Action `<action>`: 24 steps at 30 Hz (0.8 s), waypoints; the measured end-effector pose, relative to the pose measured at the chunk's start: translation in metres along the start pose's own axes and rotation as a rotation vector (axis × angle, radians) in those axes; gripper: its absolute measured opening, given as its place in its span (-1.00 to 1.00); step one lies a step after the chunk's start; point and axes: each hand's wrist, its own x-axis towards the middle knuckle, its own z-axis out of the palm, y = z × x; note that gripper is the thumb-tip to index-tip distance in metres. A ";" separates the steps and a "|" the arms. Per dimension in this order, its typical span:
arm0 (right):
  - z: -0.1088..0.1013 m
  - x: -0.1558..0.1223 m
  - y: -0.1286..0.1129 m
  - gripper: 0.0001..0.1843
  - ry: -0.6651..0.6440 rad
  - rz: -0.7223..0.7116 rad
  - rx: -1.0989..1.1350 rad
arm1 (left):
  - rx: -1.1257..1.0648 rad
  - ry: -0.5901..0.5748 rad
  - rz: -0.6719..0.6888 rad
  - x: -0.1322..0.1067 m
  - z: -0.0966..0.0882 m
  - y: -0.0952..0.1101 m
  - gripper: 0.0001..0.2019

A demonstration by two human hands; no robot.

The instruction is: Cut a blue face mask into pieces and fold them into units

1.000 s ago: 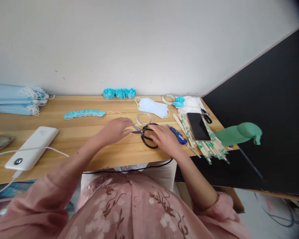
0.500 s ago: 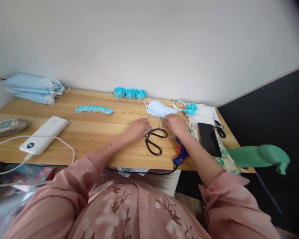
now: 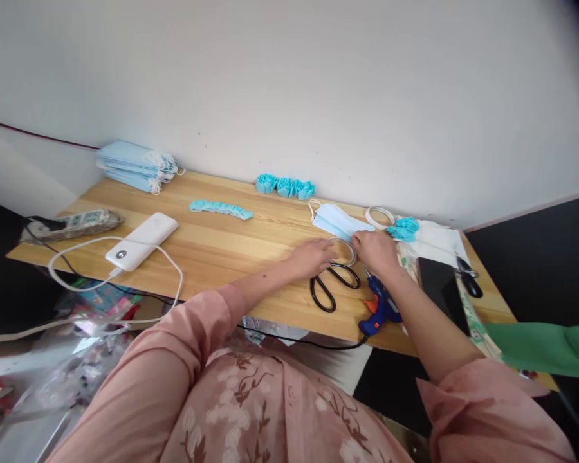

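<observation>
My left hand [image 3: 313,256] rests on the table, its fingers stretched a little apart over the blade end of black-handled scissors [image 3: 324,297]. Its fingertips reach a thin pale ring [image 3: 350,252] that looks like a tape roll. My right hand [image 3: 377,252] is closed beside the ring, at the near right corner of a light blue face mask [image 3: 336,220]; what its fingers pinch is hidden. A blue glue gun [image 3: 380,305] lies below my right wrist, nozzle pointing away from me.
Folded blue roses [image 3: 285,186] stand along the wall, left of a white tape roll [image 3: 379,217] and more roses [image 3: 403,229]. A gathered blue strip [image 3: 220,209], mask stack [image 3: 136,166], power bank [image 3: 145,241] and power strip [image 3: 84,224] lie left. A black phone [image 3: 441,289] lies right.
My view has swung left, so everything sits farther right in the picture. My left hand now covers more of the scissors' pivot. My right hand stays by the mask's corner.
</observation>
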 end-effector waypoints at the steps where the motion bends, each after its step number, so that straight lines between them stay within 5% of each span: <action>1: 0.001 0.001 0.002 -0.55 -0.001 0.018 0.001 | 0.015 -0.019 0.006 -0.004 -0.007 -0.001 -0.73; 7: 0.007 0.004 0.005 -0.59 0.051 0.056 0.027 | 0.143 0.032 -0.274 -0.065 -0.082 -0.041 -0.64; 13: 0.012 0.001 0.000 -0.55 0.128 0.033 -0.020 | 0.182 0.268 -0.956 -0.146 -0.143 -0.120 -0.47; 17: 0.011 0.003 -0.001 -0.58 0.103 0.048 -0.027 | 0.130 0.264 -1.038 -0.159 -0.153 -0.145 -0.48; 24: 0.008 0.002 -0.002 -0.57 0.059 0.079 -0.007 | 0.010 0.230 -0.898 -0.142 -0.142 -0.128 -0.47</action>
